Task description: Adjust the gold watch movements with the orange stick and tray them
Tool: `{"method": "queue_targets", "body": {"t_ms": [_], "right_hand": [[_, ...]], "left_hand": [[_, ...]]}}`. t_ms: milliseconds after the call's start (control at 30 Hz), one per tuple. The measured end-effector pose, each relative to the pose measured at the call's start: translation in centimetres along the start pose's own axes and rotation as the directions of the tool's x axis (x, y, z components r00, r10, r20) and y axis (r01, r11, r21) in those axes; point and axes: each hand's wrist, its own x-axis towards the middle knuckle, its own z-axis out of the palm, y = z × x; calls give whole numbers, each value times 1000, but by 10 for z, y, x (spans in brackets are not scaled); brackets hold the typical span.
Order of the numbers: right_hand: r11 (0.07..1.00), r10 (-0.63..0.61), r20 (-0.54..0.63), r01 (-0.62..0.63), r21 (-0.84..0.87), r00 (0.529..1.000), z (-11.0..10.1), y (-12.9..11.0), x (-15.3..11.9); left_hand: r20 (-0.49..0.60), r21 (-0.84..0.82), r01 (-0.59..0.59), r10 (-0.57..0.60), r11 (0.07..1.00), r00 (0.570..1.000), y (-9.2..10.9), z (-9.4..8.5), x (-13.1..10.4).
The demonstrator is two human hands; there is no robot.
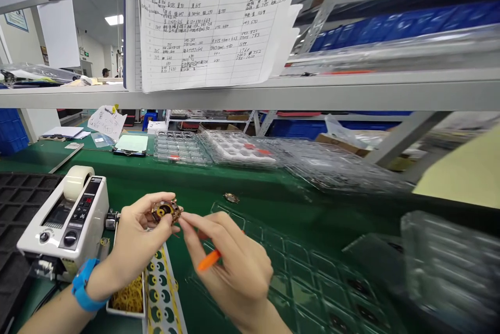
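Observation:
My left hand [136, 232], with a blue band on the wrist, pinches a small round metal part [162, 210] that resembles a watch case, gold and black inside. Against the part's right edge, the thumb and forefinger of my right hand [230, 256] are pressed together. An orange stick-shaped tool [210, 260] lies across that hand, held among its fingers; its tip is hidden. Just beyond, a similar round part [231, 197] rests on the green mat. Below my left hand is a strip of yellow-edged ring stickers [161, 292], beside a box of yellow scraps [128, 297].
A white tape dispenser [74, 224] stands at left, next to a black compartment tray [23, 203]. Clear compartment trays [289, 261] lie under and right of my right hand, with more [234, 149] at the back. A shelf beam [250, 98] crosses above, with handwritten sheets [214, 26] hanging.

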Motion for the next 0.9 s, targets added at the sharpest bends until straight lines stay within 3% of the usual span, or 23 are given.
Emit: {"method": "queue_targets", "body": {"t_ms": [233,433,567,700,900], "right_hand": [[999,32,-7,-33,-28,999,6,1,-2],[990,136,39,-137,19,990,2,0,1],[990,137,67,-138,3,988,1,2,-1],[994,111,79,-112,4,991,1,6,-1],[980,148,116,-161,113,982,-1,5,5]], "left_hand": [[70,290,-247,237,925,969,-6,2,-10],[160,400,-419,388,815,908,-14,3,-9],[215,448,-486,436,751,874,-16,3,-11],[234,433,-506,449,746,862,-19,5,-13],[160,415,-381,346,826,925,-19,7,-10]]}}
